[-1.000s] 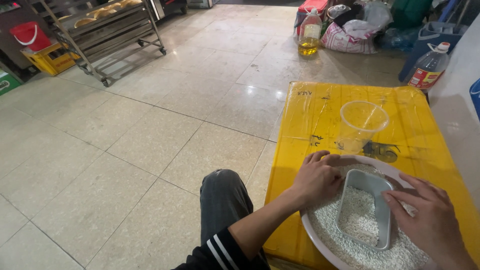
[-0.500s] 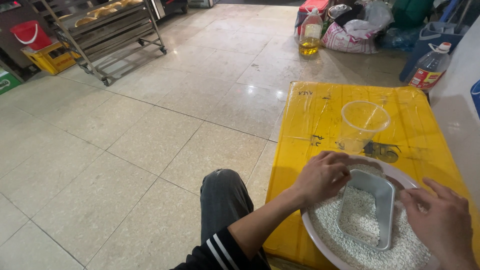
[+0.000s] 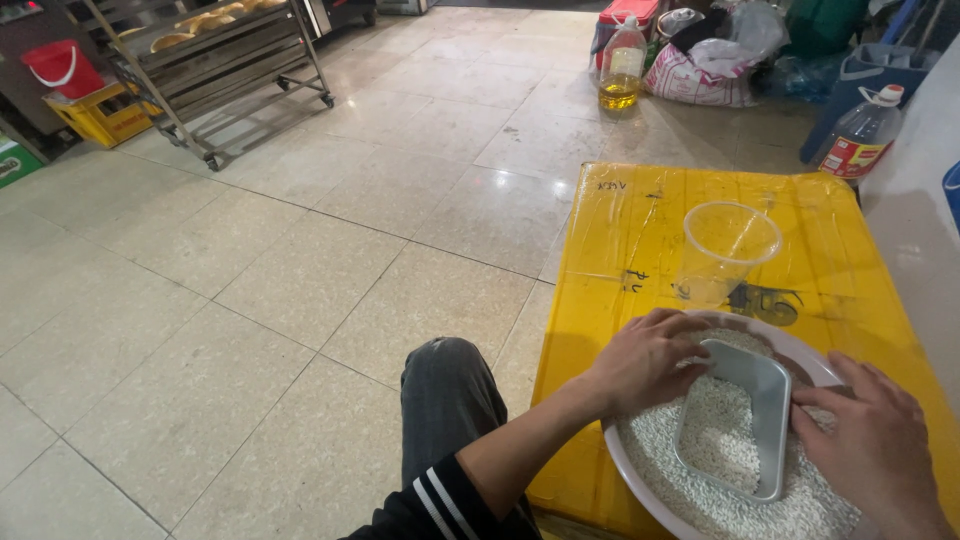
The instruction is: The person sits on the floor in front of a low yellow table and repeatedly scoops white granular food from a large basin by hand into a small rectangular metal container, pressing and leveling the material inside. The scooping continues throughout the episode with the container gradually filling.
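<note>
A round white bowl (image 3: 612, 452) full of white grains rests on a yellow box (image 3: 650, 220). Inside it lies a grey rectangular metal tray (image 3: 768, 420) partly filled with the grains. My left hand (image 3: 645, 360) rests on the grains at the bowl's left, its fingertips touching the tray's near-left corner. My right hand (image 3: 880, 450) lies on the grains at the right, fingers against the tray's right wall. A clear plastic cup (image 3: 727, 252) stands empty on the box just beyond the bowl.
My knee in dark trousers (image 3: 445, 400) is left of the box. A white wall or unit (image 3: 915, 200) flanks the right. Oil bottles (image 3: 620, 65) (image 3: 858, 135), bags (image 3: 700, 60), a wheeled rack with bread (image 3: 210, 70) and a red bucket (image 3: 60, 70) stand on the tiled floor.
My right hand drew back to the right, then returned to the tray's right side. My left hand's fingers slid slightly right onto the tray's corner. The tray tilted a little.
</note>
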